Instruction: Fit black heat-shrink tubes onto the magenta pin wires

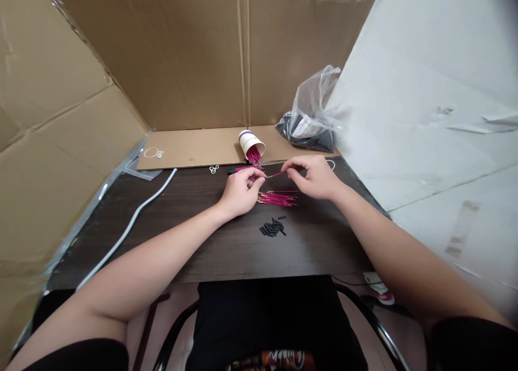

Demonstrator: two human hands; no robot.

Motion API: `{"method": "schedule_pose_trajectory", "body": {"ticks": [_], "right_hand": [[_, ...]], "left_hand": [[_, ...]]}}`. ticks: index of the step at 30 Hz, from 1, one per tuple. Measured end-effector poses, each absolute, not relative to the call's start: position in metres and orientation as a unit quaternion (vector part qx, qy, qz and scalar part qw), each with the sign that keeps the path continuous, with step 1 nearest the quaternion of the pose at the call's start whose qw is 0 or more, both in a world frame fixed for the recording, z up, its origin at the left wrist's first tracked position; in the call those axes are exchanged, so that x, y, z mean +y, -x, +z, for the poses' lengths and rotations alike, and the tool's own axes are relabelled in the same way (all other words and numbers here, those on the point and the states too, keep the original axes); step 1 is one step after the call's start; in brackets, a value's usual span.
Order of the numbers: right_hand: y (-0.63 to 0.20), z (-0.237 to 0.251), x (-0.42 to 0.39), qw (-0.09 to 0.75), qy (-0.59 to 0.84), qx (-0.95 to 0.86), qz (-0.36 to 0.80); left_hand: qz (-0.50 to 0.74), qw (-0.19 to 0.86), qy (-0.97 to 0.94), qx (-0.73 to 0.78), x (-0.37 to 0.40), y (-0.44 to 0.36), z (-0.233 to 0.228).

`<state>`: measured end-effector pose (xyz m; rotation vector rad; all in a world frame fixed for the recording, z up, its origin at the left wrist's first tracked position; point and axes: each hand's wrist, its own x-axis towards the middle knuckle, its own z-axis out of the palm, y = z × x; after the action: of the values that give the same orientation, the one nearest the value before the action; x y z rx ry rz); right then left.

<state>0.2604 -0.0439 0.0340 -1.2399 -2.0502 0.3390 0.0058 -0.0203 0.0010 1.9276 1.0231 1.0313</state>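
Note:
A thin magenta wire [277,174] with a gold-coloured end stretches between my two hands above the table. My right hand [313,177] pinches its magenta part between thumb and fingertips. At the gold end, the fingers of my left hand [242,192] are closed, with a tiny dark piece, probably a short black tube, just showing at their tips. Below the hands lies a bundle of magenta wires [279,199], gold ends to the left. Nearer me is a small pile of short black tubes [272,227]. More magenta wires with black ends [232,171] lie partly hidden behind my left hand.
A tipped paper cup [247,139] holding magenta wires lies on a cardboard strip [194,144] at the back. To its right sits a clear bag [309,128] of black pieces. White bands [214,169] and a pale cord [129,228] lie leftward. Cardboard walls [182,53] surround the table.

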Motion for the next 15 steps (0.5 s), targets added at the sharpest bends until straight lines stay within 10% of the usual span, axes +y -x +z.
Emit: {"method": "schedule_pose_trajectory", "body": {"ticks": [15], "right_hand": [[-0.251,0.033,-0.050,0.352,0.489,-0.781,0.164]], "left_hand": [[0.397,0.322,-0.773,0.375,-0.023,-0.006,0.002]]}}
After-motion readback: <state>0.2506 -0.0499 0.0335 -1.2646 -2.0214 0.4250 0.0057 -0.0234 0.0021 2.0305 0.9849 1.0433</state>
